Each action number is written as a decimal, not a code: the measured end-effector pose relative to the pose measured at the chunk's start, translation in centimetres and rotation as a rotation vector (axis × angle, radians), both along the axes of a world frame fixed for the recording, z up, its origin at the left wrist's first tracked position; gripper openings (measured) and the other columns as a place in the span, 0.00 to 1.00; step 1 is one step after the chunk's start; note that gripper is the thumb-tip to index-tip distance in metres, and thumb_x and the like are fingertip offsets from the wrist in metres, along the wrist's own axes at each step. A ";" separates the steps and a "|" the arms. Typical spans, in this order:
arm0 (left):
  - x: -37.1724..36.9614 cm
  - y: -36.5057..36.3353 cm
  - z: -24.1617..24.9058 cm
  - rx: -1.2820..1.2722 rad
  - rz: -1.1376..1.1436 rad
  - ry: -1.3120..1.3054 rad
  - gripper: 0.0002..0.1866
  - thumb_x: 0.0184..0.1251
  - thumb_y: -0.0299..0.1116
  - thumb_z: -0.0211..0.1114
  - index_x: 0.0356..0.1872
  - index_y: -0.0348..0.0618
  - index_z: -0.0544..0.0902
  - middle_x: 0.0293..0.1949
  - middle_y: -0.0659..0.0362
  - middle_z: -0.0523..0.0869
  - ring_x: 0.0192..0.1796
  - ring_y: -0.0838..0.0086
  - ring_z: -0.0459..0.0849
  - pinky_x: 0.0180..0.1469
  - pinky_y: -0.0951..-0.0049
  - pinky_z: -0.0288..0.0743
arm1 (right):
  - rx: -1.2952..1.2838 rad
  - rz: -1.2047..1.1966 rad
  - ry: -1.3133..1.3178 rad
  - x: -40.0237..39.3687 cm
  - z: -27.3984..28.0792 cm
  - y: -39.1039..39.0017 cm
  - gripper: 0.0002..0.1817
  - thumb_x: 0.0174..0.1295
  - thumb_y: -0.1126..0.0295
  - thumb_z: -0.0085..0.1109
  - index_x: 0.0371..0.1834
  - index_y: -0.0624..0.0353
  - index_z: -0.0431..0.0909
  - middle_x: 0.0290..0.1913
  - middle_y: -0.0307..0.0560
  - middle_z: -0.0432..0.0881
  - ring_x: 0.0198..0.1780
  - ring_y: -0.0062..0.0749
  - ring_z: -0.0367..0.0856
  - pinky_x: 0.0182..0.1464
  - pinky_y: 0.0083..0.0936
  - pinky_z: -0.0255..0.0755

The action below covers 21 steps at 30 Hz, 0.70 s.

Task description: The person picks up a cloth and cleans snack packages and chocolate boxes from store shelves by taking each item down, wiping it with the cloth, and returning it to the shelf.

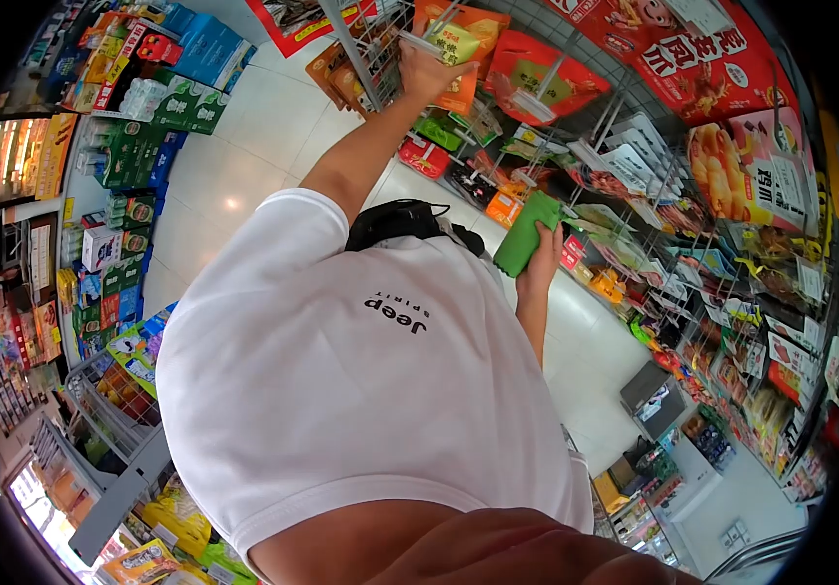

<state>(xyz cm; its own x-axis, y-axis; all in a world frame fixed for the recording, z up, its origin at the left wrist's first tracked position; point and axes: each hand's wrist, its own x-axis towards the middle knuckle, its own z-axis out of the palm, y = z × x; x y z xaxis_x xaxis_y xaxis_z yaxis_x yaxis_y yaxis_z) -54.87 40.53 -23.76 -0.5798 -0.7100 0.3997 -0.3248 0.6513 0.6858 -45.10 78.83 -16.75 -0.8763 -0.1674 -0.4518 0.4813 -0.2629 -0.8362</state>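
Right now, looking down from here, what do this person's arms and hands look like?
They are human, not mechanical: the left hand and the right hand are both ungloved. The left sleeve is short, loose and white, ending above the elbow. It belongs to a white T-shirt with dark "Jeep SPIRIT" lettering.

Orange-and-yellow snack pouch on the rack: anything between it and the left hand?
Only a flat white tag close beside the left hand; nothing else visible separates that hand from the orange-and-yellow snack pouch.

Bright, w/ glare spot on flr (249, 146); heavy fisheye distort., blk corners.
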 end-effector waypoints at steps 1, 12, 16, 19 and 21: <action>-0.3 -0.4 -0.6 -0.042 -0.003 0.003 0.67 0.36 0.74 0.81 0.73 0.36 0.64 0.63 0.37 0.72 0.66 0.45 0.76 0.65 0.49 0.75 | -0.004 -0.008 0.001 0.0 0.1 0.2 0.18 0.71 0.73 0.55 0.64 0.58 0.77 0.50 0.39 0.84 0.45 0.24 0.83 0.46 0.24 0.78; 5.0 0.7 -2.6 0.031 -0.102 -0.009 0.55 0.56 0.57 0.81 0.77 0.42 0.59 0.70 0.41 0.65 0.67 0.48 0.74 0.65 0.50 0.74 | 0.008 0.127 -0.086 -0.5 0.0 -0.6 0.22 0.70 0.72 0.53 0.67 0.58 0.74 0.53 0.44 0.83 0.48 0.30 0.84 0.49 0.29 0.80; 15.4 0.1 -1.8 0.395 -0.420 -0.301 0.35 0.68 0.51 0.74 0.67 0.38 0.77 0.65 0.46 0.78 0.59 0.62 0.83 0.62 0.62 0.78 | 0.006 0.213 -0.087 -1.5 -0.9 -3.0 0.21 0.71 0.71 0.54 0.66 0.57 0.75 0.52 0.43 0.83 0.48 0.30 0.84 0.50 0.28 0.80; 26.3 -2.7 -5.1 0.716 -0.474 -0.303 0.19 0.73 0.43 0.71 0.55 0.39 0.85 0.53 0.55 0.87 0.52 0.72 0.86 0.56 0.69 0.79 | 0.024 0.333 -0.117 -1.6 -3.1 -5.5 0.23 0.70 0.71 0.55 0.68 0.57 0.74 0.55 0.41 0.83 0.52 0.30 0.83 0.55 0.28 0.77; 35.0 -3.8 -6.1 0.810 -0.288 -0.286 0.16 0.71 0.43 0.72 0.49 0.40 0.87 0.44 0.59 0.90 0.48 0.73 0.86 0.54 0.69 0.80 | 0.032 0.417 -0.157 -0.7 -3.2 -7.8 0.24 0.70 0.71 0.55 0.70 0.57 0.74 0.58 0.41 0.82 0.55 0.30 0.81 0.58 0.28 0.75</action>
